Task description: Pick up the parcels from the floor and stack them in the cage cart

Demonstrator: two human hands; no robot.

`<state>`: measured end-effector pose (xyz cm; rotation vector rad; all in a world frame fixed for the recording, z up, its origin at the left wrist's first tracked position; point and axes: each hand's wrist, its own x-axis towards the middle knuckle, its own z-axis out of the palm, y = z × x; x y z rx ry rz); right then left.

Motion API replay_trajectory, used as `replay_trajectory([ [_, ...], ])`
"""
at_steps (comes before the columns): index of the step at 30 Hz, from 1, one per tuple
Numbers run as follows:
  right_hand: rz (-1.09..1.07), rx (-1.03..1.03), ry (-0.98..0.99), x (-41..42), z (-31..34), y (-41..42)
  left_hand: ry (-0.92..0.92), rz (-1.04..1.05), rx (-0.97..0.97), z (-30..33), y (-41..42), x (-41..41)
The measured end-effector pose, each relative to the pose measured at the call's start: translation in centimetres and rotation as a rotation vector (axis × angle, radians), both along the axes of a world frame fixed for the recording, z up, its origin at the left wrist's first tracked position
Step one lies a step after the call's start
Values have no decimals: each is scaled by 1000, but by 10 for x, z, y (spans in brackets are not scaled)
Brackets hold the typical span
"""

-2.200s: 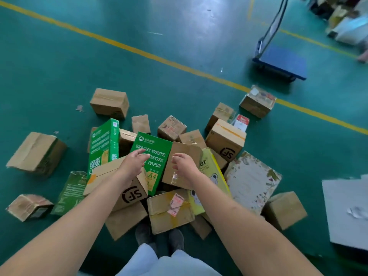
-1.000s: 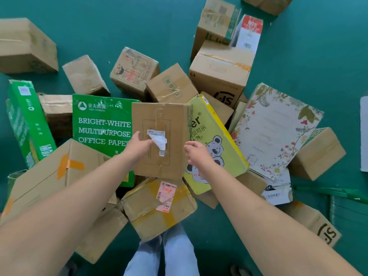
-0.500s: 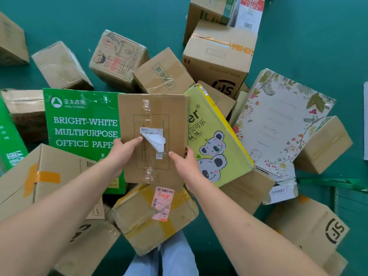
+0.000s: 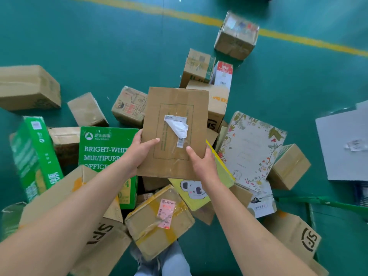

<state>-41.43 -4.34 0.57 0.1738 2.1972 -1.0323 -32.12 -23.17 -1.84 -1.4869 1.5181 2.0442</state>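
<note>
Green painted floor point(image 4: 103, 46) fills the view beneath you, crossed at the top by a yellow line point(image 4: 199, 17). You are holding a flat brown parcel point(image 4: 175, 124) up over the heap, one hand at each lower side. Your left hand point(image 4: 139, 150) grips its left edge, thumb laid across the front face and the other fingers out of sight behind the cardboard. Your right hand point(image 4: 201, 162) takes the lower right corner the same way, thumb on the front, the remaining fingers hidden behind. A white label point(image 4: 177, 126) on the parcel's face has peeled and curled, so its print cannot be read.

Below and around the parcel lies the pile: a green office-paper box point(image 4: 103, 150) whose lettering your left forearm cuts off, a second green box point(image 4: 33, 158) standing on end to the left, a yellow koala box point(image 4: 195, 192) mostly covered by the parcel and your right wrist, and a floral-printed box point(image 4: 253, 150) to the right. A taped carton with a pink label point(image 4: 159, 220) sits nearest your legs. Cartons stamped SF lie at lower left point(image 4: 99, 234) and lower right point(image 4: 298, 236), both partly hidden by your arms. A grey sheet point(image 4: 342, 144) runs off the right edge. The far carton point(image 4: 237, 34) on the yellow line is blurred.
</note>
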Motion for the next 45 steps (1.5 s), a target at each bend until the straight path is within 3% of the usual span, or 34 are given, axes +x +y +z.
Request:
replay_trajectory([
  [5,79,-51,80,38,115,-13,79,45,-62,128,-20,39],
  [11,138,-160,147,83,222,-26,145,83,-127,233,-32,109],
  [18,237,-233,145,120,290,-19,192,135,-180,317,-5,180],
  [32,814,-304,51,187,348,-17,128,601,-324,378,96,317],
  [45,1538,-329,-49,354,354,47,-79,1267,-386,387,324,476],
])
